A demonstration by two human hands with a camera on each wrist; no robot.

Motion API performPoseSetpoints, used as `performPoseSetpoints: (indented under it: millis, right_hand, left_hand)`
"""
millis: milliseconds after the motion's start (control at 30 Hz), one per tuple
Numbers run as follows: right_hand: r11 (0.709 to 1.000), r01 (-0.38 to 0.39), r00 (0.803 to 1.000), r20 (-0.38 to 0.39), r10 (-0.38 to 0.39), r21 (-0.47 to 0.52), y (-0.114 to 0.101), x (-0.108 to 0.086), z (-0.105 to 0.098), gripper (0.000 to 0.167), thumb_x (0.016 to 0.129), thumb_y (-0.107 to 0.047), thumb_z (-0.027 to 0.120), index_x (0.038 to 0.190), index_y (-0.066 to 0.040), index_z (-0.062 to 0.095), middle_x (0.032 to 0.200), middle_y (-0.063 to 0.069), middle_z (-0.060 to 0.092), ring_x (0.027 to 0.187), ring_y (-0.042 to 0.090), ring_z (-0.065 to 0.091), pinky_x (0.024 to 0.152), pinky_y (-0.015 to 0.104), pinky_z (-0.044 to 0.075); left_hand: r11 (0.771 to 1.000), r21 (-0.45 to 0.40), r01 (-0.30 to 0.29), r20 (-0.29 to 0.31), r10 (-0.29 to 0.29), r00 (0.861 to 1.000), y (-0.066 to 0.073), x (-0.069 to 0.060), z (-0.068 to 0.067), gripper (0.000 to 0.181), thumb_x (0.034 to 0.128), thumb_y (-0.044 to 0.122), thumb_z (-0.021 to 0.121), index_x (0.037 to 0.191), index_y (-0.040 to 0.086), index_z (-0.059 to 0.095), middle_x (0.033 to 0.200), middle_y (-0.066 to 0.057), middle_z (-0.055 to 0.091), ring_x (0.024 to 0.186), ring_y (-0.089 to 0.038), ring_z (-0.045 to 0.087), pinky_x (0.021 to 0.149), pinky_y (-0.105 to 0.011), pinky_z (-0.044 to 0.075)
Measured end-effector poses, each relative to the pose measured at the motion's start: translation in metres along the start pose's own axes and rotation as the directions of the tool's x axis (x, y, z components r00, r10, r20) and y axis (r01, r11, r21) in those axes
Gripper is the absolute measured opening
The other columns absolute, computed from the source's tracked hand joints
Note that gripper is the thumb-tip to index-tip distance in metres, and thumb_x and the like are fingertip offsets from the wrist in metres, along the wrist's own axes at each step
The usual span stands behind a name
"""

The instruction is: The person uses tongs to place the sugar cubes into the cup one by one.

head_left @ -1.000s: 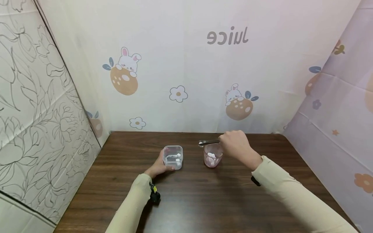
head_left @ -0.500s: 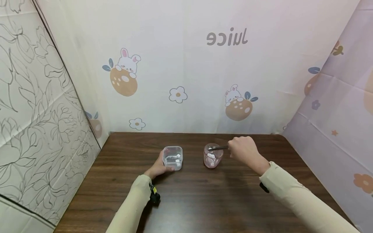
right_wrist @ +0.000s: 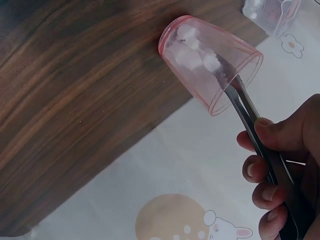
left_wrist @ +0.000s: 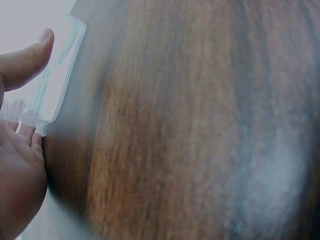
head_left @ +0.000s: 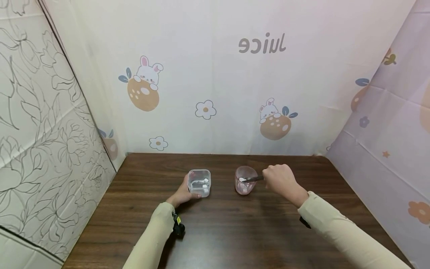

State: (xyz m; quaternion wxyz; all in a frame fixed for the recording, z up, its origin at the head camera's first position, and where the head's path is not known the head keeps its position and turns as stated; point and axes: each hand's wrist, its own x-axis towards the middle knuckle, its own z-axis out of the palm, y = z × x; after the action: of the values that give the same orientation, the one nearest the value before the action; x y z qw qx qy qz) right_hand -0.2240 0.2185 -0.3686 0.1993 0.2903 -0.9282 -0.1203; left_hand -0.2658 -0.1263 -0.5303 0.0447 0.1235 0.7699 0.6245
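Dark tongs [right_wrist: 242, 111] in the right fingers [right_wrist: 267, 194] — tips inside the pink cup [right_wrist: 232, 49]

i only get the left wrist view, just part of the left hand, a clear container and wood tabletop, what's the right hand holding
Observer: The head view shows the right hand gripping dark tongs.
Operator: ok where do the tong ends reach
Observer: Inside a see-through pinkish cup, in the right wrist view.
Operator: and what's in the clear container, too washed out for me here
Observer: From the head view, small white pieces lie in it, toward its right side as pictured.
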Motion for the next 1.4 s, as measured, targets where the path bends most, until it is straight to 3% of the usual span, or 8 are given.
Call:
performPoseSetpoints:
  millis: [133,433,833,1067,1233,1400]
  right_hand:
    - [1.0,0.001,1.0,-0.011,-0.002,-0.002,-0.001,0.001,0.004,0.035,0.057,-0.01,0.079,0.049,-0.016,0.045,0.045,-0.005,0.037,0.042,0.009,0.029,0.035,0.03,0.031]
    - [1.0,-0.005,1.0,0.011,0.005,-0.019,-0.004,0.003,0.003,0.037,0.057,-0.018,0.084,0.05,-0.015,0.048,0.045,-0.004,0.041,0.039,0.011,0.035,0.035,0.031,0.034]
    - [1.0,-0.013,1.0,0.006,0.013,-0.017,-0.003,0.003,0.004,0.036,0.057,-0.019,0.085,0.051,-0.014,0.05,0.046,-0.003,0.04,0.039,0.011,0.034,0.034,0.031,0.033]
    - [0.999,-0.032,0.999,0.011,0.032,-0.007,0.002,0.006,-0.005,0.029,0.056,-0.022,0.089,0.056,-0.014,0.061,0.049,-0.003,0.048,0.038,0.011,0.038,0.035,0.03,0.034]
    - [0.999,-0.037,0.999,-0.039,0.038,0.026,0.006,0.01,-0.013,0.04,0.062,-0.009,0.08,0.045,-0.019,0.045,0.043,-0.007,0.036,0.041,0.008,0.027,0.036,0.027,0.025]
    - [0.999,-0.035,0.997,-0.062,0.038,0.038,0.006,0.015,-0.022,0.051,0.067,-0.005,0.074,0.045,-0.021,0.031,0.044,-0.009,0.023,0.046,0.01,0.02,0.038,0.027,0.021]
  left_hand:
    - [1.0,0.023,-0.002,0.002,0.002,1.0,0.0,-0.001,0.0,0.108,0.0626,-0.009,0.082,0.147,0.0,0.014,0.147,-0.026,0.028,0.132,-0.04,0.029,0.109,-0.051,0.018]
    - [1.0,-0.014,0.023,-0.011,-0.023,1.0,0.0,0.0,0.0,0.108,0.0626,-0.008,0.082,0.148,0.003,0.016,0.145,-0.023,0.032,0.13,-0.038,0.032,0.109,-0.049,0.018]
    - [1.0,-0.012,0.016,-0.005,-0.016,1.0,-0.001,0.001,0.0,0.105,0.0634,-0.009,0.081,0.147,0.001,0.017,0.147,-0.024,0.03,0.132,-0.038,0.029,0.11,-0.049,0.016]
    - [0.997,-0.072,-0.016,0.012,0.017,1.0,0.014,-0.005,-0.002,0.101,0.0626,-0.016,0.077,0.143,-0.007,0.017,0.144,-0.031,0.028,0.13,-0.045,0.028,0.108,-0.055,0.016]
    - [0.998,-0.065,-0.014,0.033,0.016,0.999,0.031,-0.012,-0.003,0.097,0.0648,-0.016,0.075,0.142,-0.01,0.017,0.144,-0.032,0.027,0.129,-0.047,0.028,0.108,-0.054,0.017]
    - [0.998,-0.058,-0.016,0.034,0.018,0.999,0.037,-0.016,-0.003,0.095,0.0655,-0.015,0.075,0.142,-0.01,0.018,0.144,-0.033,0.027,0.129,-0.047,0.028,0.108,-0.054,0.018]
